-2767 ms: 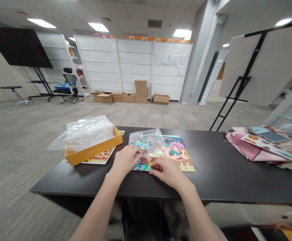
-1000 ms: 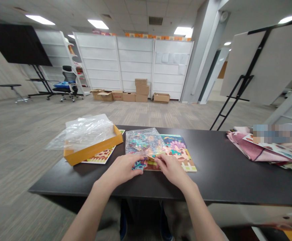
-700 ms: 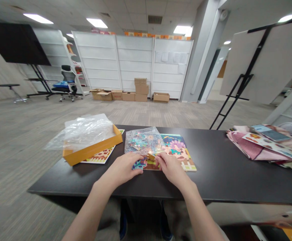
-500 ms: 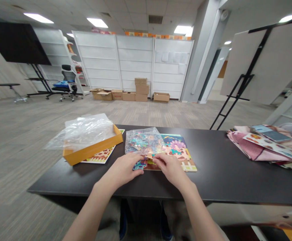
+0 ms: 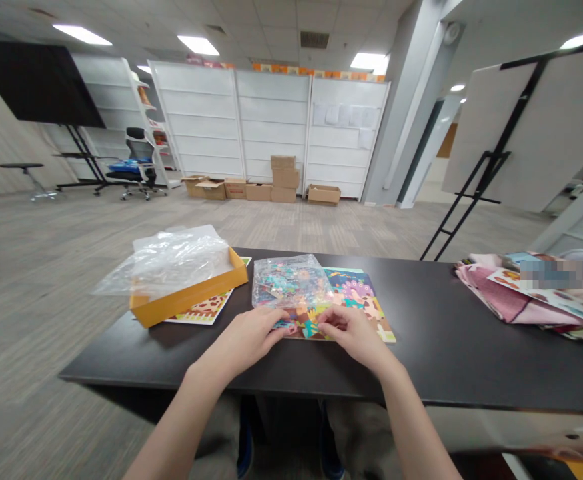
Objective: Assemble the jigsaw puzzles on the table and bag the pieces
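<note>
Plainly, both bare hands met at the near edge of a flat, rectangular board [image 5: 356,288] printed with a colourful cartoon scene, lying on a long black table [image 5: 441,320]. A crinkled, clear plastic bag [image 5: 291,280] of small multicoloured pieces covered the board's left part, just beyond the fingers. The left hand [image 5: 254,335] curved over the board's near left corner, thumb apart from fingers; whether it gripped anything could not be told. The right hand [image 5: 356,333] had thumb and forefinger drawn together beside a small teal shape [image 5: 311,327], but whether they pinched it was unclear.

Spilling seemed the likeliest trouble: if the bag's mouth was open, which glare hid, a tug on its slick film could have scattered pieces. A nudge to the tilted, yellow cardboard tray [image 5: 191,290] could have sent its loose, clear plastic wrapping [image 5: 181,260] floorward.

Counted, there were two hands, one board, one bag, one tray, one giraffe-patterned card [image 5: 205,310] beneath it, and one heap of pinkish cloths [image 5: 496,293]; the bag's pieces defied counting.
</note>
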`<action>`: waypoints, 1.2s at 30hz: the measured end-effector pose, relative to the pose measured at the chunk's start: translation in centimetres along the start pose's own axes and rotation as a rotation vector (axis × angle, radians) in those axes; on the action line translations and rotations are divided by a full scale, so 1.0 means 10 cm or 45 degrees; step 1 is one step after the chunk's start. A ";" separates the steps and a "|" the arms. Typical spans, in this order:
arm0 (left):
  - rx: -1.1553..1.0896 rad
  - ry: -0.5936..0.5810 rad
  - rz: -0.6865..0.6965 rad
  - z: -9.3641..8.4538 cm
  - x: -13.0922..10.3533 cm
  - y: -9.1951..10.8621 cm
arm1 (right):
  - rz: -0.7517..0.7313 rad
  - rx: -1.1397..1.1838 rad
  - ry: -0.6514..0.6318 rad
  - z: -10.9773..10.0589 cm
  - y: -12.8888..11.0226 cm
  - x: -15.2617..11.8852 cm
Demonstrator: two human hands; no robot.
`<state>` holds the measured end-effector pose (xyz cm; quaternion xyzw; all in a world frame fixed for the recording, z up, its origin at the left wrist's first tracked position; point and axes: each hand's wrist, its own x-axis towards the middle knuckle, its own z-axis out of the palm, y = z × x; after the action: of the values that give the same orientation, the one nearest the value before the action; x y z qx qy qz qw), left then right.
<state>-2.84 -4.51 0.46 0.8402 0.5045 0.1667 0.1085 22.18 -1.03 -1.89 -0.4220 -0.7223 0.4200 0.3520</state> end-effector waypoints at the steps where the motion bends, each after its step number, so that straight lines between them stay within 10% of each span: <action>1: -0.008 0.011 0.005 0.01 -0.01 0.00 | 0.025 0.005 -0.007 -0.02 0.02 0.00; 15: -0.325 0.049 0.064 0.03 0.02 -0.07 | 0.114 0.065 -0.023 -0.05 0.08 0.00; 23: -0.396 0.313 0.022 0.22 0.22 0.34 | 0.207 0.215 -0.004 -0.07 0.08 0.00; 36: -0.178 0.172 -0.203 0.39 0.39 0.65 | 0.313 0.315 0.002 -0.10 0.12 -0.02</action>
<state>5.65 -4.20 -0.16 0.7747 0.5629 0.2487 0.1454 23.45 -0.55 -2.58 -0.4609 -0.6079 0.5451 0.3477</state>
